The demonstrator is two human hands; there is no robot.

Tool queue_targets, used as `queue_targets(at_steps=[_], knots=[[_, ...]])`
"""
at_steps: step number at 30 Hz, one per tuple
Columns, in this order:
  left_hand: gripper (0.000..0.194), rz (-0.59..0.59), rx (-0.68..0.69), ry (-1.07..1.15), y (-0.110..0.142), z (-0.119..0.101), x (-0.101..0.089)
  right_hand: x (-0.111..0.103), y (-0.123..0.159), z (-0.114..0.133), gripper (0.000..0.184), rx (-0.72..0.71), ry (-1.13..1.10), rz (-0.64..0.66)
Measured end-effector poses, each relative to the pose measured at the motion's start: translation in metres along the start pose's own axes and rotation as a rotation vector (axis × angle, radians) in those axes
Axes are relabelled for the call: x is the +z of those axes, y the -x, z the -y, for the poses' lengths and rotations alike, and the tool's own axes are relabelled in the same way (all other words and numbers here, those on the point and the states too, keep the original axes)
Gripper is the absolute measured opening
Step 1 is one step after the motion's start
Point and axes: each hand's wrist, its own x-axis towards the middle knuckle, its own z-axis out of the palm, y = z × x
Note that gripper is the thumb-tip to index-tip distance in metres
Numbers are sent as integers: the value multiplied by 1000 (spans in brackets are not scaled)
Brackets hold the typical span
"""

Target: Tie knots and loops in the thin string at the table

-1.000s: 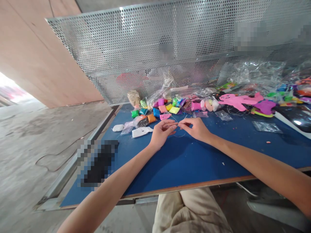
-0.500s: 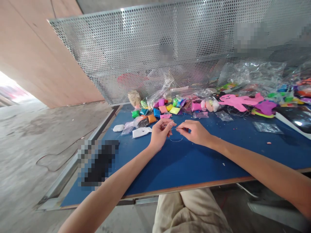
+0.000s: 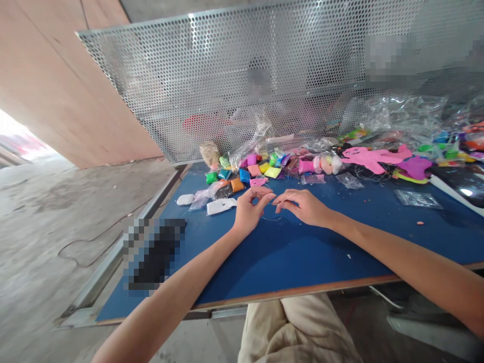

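Note:
Close together over the blue table [image 3: 242, 272], my two hands face each other, fingertips almost touching. My left hand [image 3: 250, 209] is closed in a pinch on a fine, clear-looking thread [image 3: 273, 220], which loops down below the fingers. Whether it is thread or thin wire I cannot tell. My right hand [image 3: 304, 206] is pinched too, with a thin, pale needle-like piece [image 3: 289, 197] showing across its fingers. The exact contact between the fingertips is too small to make out.
Small coloured packets [image 3: 244, 175] lie behind my hands, with a white packet [image 3: 221, 205] to the left. Pink cut-out figure [image 3: 368, 159] and clear bags [image 3: 418, 198] lie right. A perforated metal panel [image 3: 212, 75] stands behind; a blurred dark object [image 3: 157, 254] lies front left.
My right hand has tilted and shifted slightly, and the needle-like piece now shows across its fingers. The thread's loop has changed shape. My left hand has barely moved.

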Motion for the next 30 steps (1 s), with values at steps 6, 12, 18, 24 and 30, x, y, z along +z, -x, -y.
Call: queue_targets(at_steps=[6, 12, 18, 24, 30], knots=[[28, 28, 25, 35, -1, 0, -1, 2, 0, -5, 24, 146, -232, 58], [26, 69, 30, 90, -1, 4, -1, 2, 0, -2, 23, 191, -436, 74], [24, 97, 19, 116, 1, 2, 0, 3, 0, -1, 22, 219, -605, 62], [22, 96, 93, 29, 2, -5, 0, 4, 0, 0, 20, 212, -632, 49], [27, 95, 76, -72, 2, -15, -2, 9, 0, -1, 20, 210, -619, 27]])
